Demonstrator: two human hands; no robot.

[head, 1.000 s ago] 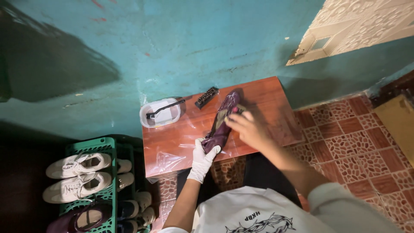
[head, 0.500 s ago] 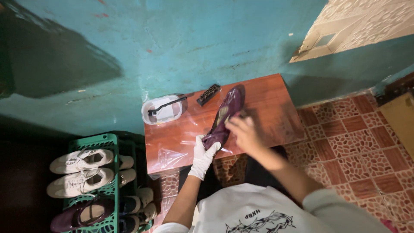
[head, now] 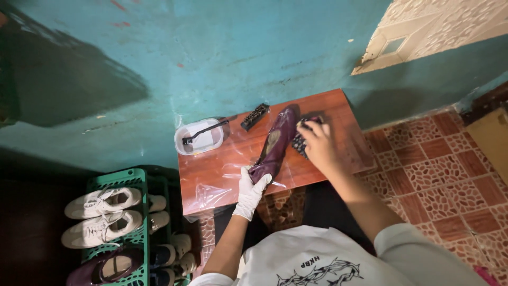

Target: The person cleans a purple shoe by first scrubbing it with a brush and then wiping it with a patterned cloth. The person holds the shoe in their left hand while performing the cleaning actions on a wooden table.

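Note:
A dark purple shoe [head: 276, 143] lies on a small reddish wooden table [head: 333, 108] covered with clear plastic. My left hand [head: 250, 191], in a white glove, grips the shoe at its heel end near the table's front edge. My right hand [head: 318, 144], bare, presses a dark patterned cloth [head: 300, 142] against the right side of the shoe.
A clear plastic tub [head: 200, 137] with a dark toothbrush across it sits at the table's back left, a black brush [head: 255, 116] beside it. A green shoe rack [head: 119, 180] holding white sneakers and other shoes stands at the left. A teal wall lies behind; patterned tiles cover the floor at right.
My right hand has slid along the shoe's side with the cloth, from its toe end down to the middle and back up. My left hand has kept its grip on the heel.

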